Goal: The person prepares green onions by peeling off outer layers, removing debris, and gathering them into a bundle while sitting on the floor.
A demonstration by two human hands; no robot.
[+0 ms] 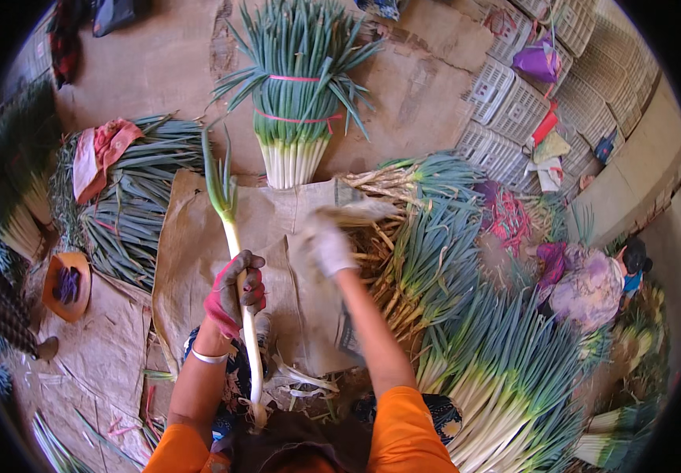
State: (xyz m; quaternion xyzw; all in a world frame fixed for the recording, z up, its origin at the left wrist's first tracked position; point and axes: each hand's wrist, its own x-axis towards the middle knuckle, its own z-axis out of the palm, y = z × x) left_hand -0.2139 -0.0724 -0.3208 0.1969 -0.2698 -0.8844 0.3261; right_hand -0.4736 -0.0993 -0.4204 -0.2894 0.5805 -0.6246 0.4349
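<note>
My left hand (237,291), in a red and dark grey glove, grips a long green onion (232,237) by its white shaft. Its green leaves point away from me, and its roots hang near my lap. My right hand (330,247), in a white glove, is blurred by motion over the sacking. A pale brown strip (370,211), perhaps a peeled outer leaf, trails from its fingers, equally blurred. Beyond both hands stands a large bundle of green onions (293,127) tied with pink bands. Unpeeled green onions (396,272) with brown stems lie just right of my right hand.
A brown sack (190,236) covers the ground before me. Peeled white-stemmed onions (494,390) lie at right, piled green onions (133,189) at left. Also visible are an orange container (68,307), stacked plastic crates (503,106) and another person (589,284) at the right.
</note>
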